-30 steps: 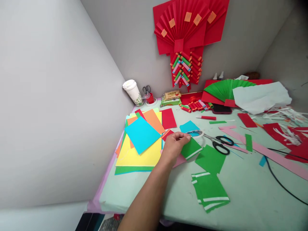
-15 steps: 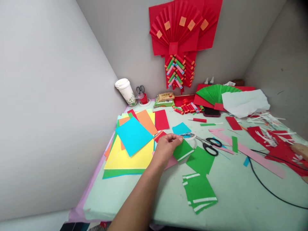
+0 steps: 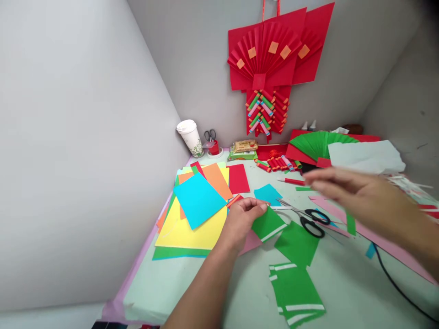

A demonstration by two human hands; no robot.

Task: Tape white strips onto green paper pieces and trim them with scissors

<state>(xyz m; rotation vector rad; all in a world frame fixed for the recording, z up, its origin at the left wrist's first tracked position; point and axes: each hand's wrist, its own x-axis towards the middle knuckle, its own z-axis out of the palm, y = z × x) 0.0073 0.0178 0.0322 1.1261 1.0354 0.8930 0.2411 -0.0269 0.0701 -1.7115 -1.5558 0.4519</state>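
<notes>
My left hand (image 3: 242, 218) rests on the table with its fingers pinched on the corner of a green paper piece with a white strip (image 3: 269, 225). A pink paper piece (image 3: 250, 241) lies under the wrist. My right hand (image 3: 356, 194) hovers above the table at the right, blurred by motion, fingers stretched out toward the left with nothing in them. Black-handled scissors (image 3: 307, 218) lie just right of the green piece, below the right hand. A cyan paper piece (image 3: 268, 193) lies behind the left hand.
A stack of coloured sheets (image 3: 195, 205) lies at the left. Green pieces with white strips (image 3: 297, 292) lie near the front edge. A black cable (image 3: 394, 283), pink strips (image 3: 384, 237), a paper cup (image 3: 190, 137), paper rolls (image 3: 277, 163), a green fan (image 3: 318, 142) and a red wall decoration (image 3: 270, 68) are also here.
My right hand has come into view from the right and now hovers over the scissors. The left hand keeps its pinch on the green piece.
</notes>
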